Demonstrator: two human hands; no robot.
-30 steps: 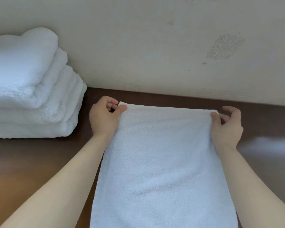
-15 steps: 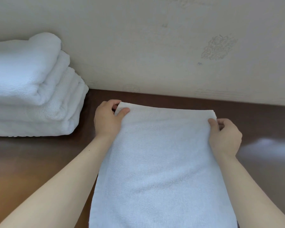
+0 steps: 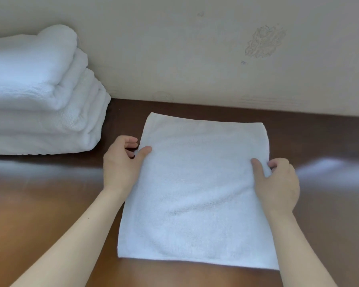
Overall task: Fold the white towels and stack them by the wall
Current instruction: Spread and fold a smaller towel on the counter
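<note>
A white towel (image 3: 197, 193) lies flat on the brown table (image 3: 39, 204), folded into a rectangle, its far edge close to the wall. My left hand (image 3: 122, 162) pinches its left edge, thumb on top and fingers curled beside the cloth. At the right edge my right hand (image 3: 278, 183) grips the cloth, thumb on top and fingers tucked under. Both hands sit about a third of the way down from the far edge. A stack of folded white towels (image 3: 39, 96) stands at the left against the wall.
A pale wall (image 3: 195, 48) with a scuffed mark runs along the back of the table. Bare brown tabletop lies between the stack and the flat towel, and to the right of the towel.
Both hands have slid from the towel's far corners back toward me along its side edges. The view has shifted so the towel's near edge now shows.
</note>
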